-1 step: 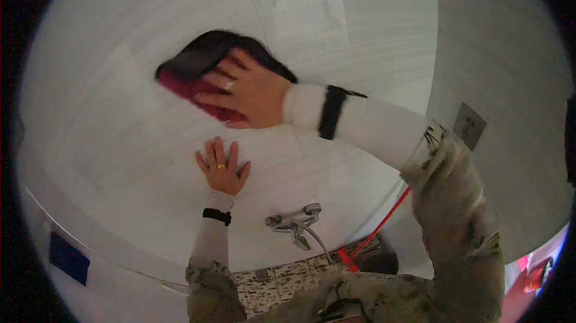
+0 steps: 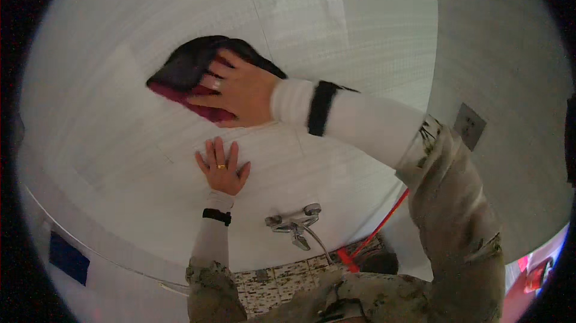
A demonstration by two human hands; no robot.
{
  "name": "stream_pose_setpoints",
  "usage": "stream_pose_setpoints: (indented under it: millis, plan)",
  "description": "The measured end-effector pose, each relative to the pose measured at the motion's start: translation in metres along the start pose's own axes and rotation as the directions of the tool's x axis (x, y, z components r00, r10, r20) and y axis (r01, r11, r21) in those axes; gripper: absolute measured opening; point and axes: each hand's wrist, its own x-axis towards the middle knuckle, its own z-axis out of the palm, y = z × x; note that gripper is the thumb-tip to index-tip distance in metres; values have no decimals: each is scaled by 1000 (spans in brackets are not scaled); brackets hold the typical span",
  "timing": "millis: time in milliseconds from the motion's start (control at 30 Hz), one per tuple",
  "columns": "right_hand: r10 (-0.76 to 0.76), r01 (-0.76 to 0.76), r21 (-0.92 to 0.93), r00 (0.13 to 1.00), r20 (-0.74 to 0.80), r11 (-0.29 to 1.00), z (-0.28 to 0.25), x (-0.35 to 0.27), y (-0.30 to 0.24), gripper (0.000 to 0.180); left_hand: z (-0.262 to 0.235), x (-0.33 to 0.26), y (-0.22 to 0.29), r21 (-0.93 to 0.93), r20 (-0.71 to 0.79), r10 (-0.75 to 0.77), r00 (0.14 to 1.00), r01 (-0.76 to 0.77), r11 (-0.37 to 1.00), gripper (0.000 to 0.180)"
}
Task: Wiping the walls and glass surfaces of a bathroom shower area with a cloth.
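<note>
A dark cloth [image 2: 186, 65] with a dark red side showing along its lower edge lies against the pale wall [image 2: 336, 161]. My right hand [image 2: 243, 92] is pressed flat on this cloth, its fingers spread and a ring on one of them. Part of the cloth is hidden under the palm. Below it and a little to the left, my left hand [image 2: 222, 170] rests palm-down on the bare wall with fingers apart and holds nothing. Black bands circle both wrists.
A chrome mixer tap [image 2: 294, 224] with a hose juts from the wall, right of my left forearm. A red stick [image 2: 384, 221] leans near a dark round container [image 2: 378, 261]. The right side wall carries a grey plate [image 2: 470, 126]. Mosaic tiling [image 2: 273, 284] lies below.
My right hand has slid the cloth a short way to the left and slightly down along the wall. The left hand stays in place.
</note>
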Motion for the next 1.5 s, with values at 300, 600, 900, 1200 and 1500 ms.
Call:
stream_pose_setpoints:
  millis: [300,600,900,1200,1500]
  plan:
    - [305,-357,-218,922,-240,908,-63,-27,114,65,-4,0,-8,41,-23,31,999,-30,999,63]
    - [519,-730,-209,629,-579,651,-111,-249,173,72,-3,15,5,30,-66,15,998,-13,999,62]
    - [840,-940,6,301,-451,340,39,-379,-54,76,-1,6,-4,58,-66,42,997,-39,998,63]
    - [714,-601,704,-673,-192,-377,161,-461,-215,77,2,13,-1,35,-56,53,997,-51,998,68]
    - [951,-892,448,-76,-300,70,66,-359,-112,68,3,4,-4,75,-61,42,997,-38,996,67]
